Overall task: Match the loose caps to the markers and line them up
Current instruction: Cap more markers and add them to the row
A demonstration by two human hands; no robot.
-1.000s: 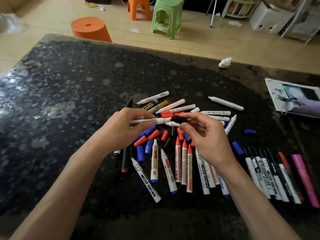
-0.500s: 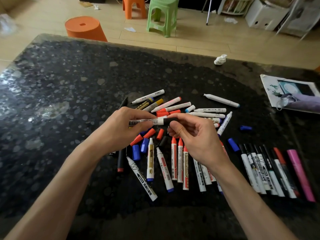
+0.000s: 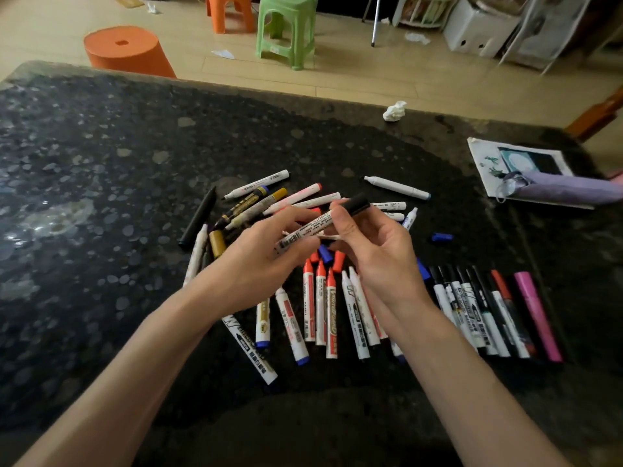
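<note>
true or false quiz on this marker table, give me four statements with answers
1. The left hand and right hand both hold one white marker with a black cap. True.
2. The pink marker lies at the left end of the lined-up row. False: it is at the right end.
3. A loose blue cap lies on the table, right of both hands. True.
4. The green stool stands on the table. False: it stands on the floor.

Dark speckled table (image 3: 101, 203), scattered markers (image 3: 320, 308), loose caps (image 3: 441, 236), crumpled tissue (image 3: 394, 111)
</note>
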